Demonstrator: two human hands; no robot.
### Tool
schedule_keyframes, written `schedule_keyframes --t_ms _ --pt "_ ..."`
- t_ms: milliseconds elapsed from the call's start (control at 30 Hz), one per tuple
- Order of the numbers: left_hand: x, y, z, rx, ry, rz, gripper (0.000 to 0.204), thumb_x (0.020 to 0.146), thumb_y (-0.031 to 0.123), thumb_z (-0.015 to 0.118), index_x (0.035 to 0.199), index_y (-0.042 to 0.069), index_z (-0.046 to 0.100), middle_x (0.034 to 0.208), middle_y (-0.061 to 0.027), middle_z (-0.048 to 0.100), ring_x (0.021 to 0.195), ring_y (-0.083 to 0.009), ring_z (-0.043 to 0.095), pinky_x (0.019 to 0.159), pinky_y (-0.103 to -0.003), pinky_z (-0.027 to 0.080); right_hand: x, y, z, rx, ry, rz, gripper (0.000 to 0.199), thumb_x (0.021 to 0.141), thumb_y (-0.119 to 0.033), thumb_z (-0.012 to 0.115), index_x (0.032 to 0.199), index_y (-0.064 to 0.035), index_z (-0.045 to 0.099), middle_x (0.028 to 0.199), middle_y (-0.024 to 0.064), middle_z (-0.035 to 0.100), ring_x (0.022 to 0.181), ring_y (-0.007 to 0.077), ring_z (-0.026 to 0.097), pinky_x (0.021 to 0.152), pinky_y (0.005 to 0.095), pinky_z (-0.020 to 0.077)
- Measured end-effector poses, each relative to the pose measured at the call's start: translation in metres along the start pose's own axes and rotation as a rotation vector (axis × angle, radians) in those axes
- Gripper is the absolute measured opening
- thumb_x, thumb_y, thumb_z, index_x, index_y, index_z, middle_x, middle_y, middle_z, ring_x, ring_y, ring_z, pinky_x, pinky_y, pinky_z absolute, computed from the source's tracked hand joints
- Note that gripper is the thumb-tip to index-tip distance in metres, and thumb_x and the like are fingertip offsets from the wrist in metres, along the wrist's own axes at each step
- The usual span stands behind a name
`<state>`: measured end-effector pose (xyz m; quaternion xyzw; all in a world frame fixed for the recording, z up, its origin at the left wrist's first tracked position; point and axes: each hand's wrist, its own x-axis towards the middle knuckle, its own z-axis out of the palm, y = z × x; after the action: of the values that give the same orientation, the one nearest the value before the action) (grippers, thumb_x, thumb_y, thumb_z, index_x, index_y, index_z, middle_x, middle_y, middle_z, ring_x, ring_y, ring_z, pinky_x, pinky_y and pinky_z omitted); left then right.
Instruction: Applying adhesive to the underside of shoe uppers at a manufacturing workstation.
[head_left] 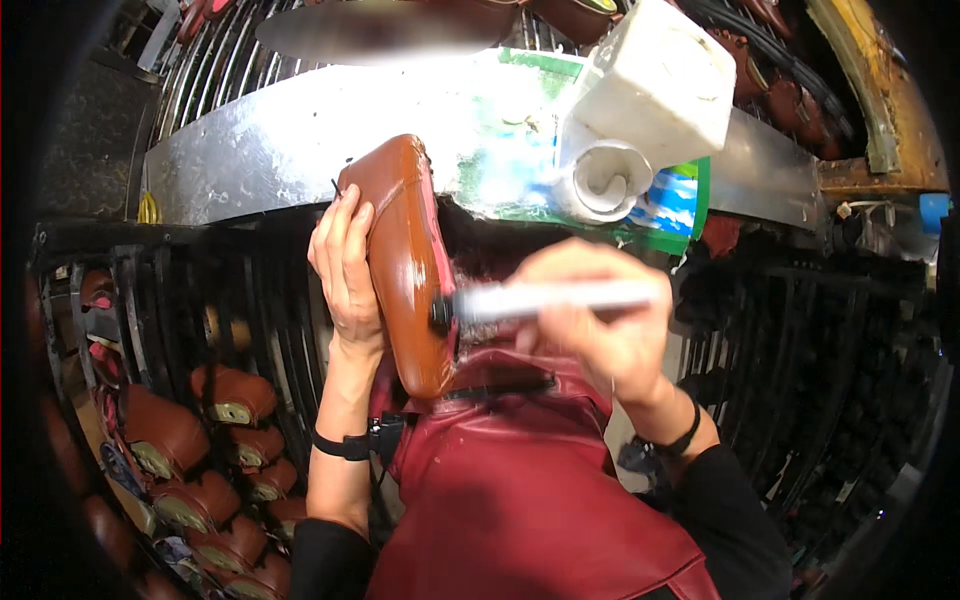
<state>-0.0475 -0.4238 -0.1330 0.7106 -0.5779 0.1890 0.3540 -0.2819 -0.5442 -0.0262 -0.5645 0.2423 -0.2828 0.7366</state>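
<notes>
A brown leather shoe [408,265] stands on end in front of me, its toe towards my red apron [520,490]. My left hand [345,265] is closed around its left side near the heel end, the thumb hidden behind it. In my right hand [605,325] is a brush [565,297] with a pale handle, smeared by motion. Its dark tip touches or nearly touches the shoe's right edge, low down near the toe. Along that edge runs a pinkish strip [428,215], shiny in places.
Beyond the shoe is a metal bench [215,170] with a green-edged printed sheet [690,215]. A white plastic container [655,85] with a round opening stands on the sheet. Racks of brown shoes [165,430] are at the left; dark racks [790,350] line the right.
</notes>
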Motion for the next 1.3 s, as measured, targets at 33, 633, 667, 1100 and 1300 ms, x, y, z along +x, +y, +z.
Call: schedule_keyframes --t_ms 33,633,667,1100,1300 --pt "0.002 0.005 -0.003 0.0 -0.002 0.001 0.058 0.089 0.011 0.074 0.142 -0.004 0.056 0.144 -0.0252 0.061 0.132 -0.041 0.059 0.113 -0.05 0.043 0.01 -0.001 0.004 0.108 0.043 0.058 0.016 0.096 -0.007 0.077 0.107 0.0054 0.074 0.088 0.0067 0.076 0.074 0.0106 0.07 0.065 0.0262 0.0565" --pt "0.113 -0.007 -0.029 -0.184 -0.298 -0.238 0.078 0.07 0.009 0.084 0.141 -0.002 0.054 0.13 -0.021 0.064 0.123 -0.0397 0.06 0.11 -0.048 0.042 0.1 -0.067 0.005 -0.351 -0.343 -0.752 0.025 0.07 -0.002 0.072 0.094 0.0041 0.069 0.093 0.0212 0.074 0.08 0.0313 0.074 0.073 0.0415 0.0592" --pt "0.119 -0.01 -0.03 -0.264 -0.314 -0.265 0.082 0.066 0.007 0.086 0.141 -0.002 0.053 0.13 -0.021 0.065 0.123 -0.0402 0.06 0.109 -0.048 0.042 0.109 -0.065 0.004 -0.311 -0.324 -0.769 0.026 0.069 -0.001 0.071 0.094 0.0044 0.069 0.095 0.0215 0.075 0.083 0.0312 0.074 0.077 0.0422 0.0592" --pt "0.068 -0.061 -0.027 -1.137 -0.083 -0.756 0.099 0.058 -0.009 0.081 0.151 -0.007 0.049 0.141 -0.0226 0.062 0.129 -0.0363 0.063 0.111 -0.046 0.051 0.051 0.013 -0.052 -0.178 0.618 -0.348 0.013 0.1 -0.01 0.076 0.103 0.0024 0.074 0.081 0.0056 0.072 0.06 0.0103 0.065 0.051 0.0233 0.0478" --pt "-0.019 -0.035 -0.029 -1.279 0.005 -0.982 0.081 0.073 0.021 0.088 0.142 -0.009 0.057 0.133 -0.0181 0.067 0.122 -0.0283 0.065 0.11 -0.04 0.049 0.047 0.051 -0.062 -0.414 0.721 -0.251 0.017 0.1 -0.011 0.076 0.104 0.0048 0.072 0.078 0.0077 0.07 0.057 0.0125 0.066 0.047 0.0249 0.0501"
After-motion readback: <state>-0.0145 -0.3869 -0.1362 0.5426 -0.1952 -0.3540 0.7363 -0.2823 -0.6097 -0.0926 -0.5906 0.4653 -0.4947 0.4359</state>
